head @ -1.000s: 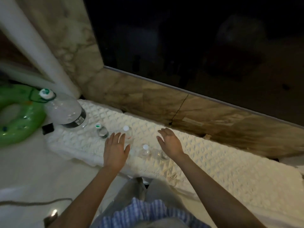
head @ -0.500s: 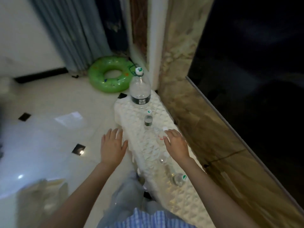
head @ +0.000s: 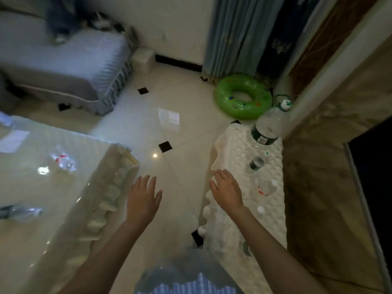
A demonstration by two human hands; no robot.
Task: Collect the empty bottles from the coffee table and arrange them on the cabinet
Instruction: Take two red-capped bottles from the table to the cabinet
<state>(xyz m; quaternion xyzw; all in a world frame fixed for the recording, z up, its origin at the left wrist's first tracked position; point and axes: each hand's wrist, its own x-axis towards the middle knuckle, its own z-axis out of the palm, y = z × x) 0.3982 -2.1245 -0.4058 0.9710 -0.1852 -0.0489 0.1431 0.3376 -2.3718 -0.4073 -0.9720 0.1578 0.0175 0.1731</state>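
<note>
Bare of any load, both hands hang flat with fingers straight: the left hand (head: 143, 196) over the floor gap, the right hand (head: 228, 190) over the near-left edge of the cabinet (head: 224, 228), not clearly touching its quilted white cover. Judged step: going back to the table for the next bottle. Just beside the right hand on the cabinet, a row of bottles runs along the cabinet's length toward its far end: a small clear bottle with a red label (head: 266, 187), then a dark-labelled small bottle (head: 256, 163), then a large bottle (head: 268, 126) at the far end. All three stand upright, long axis vertical, caps up. To the left, the glass-topped table (head: 70, 221) carries what remains: a bottle lying down (head: 20, 212) near its left side, long axis roughly parallel to the near edge, and a crumpled red-and-white bottle (head: 63, 161) further back, axis unclear in the glare. To do the step well: take the lying one round its middle, tip it upright in carrying, and set it in line with the row, clear of its neighbours. Empty bottles tip easily on the quilted cover.
</note>
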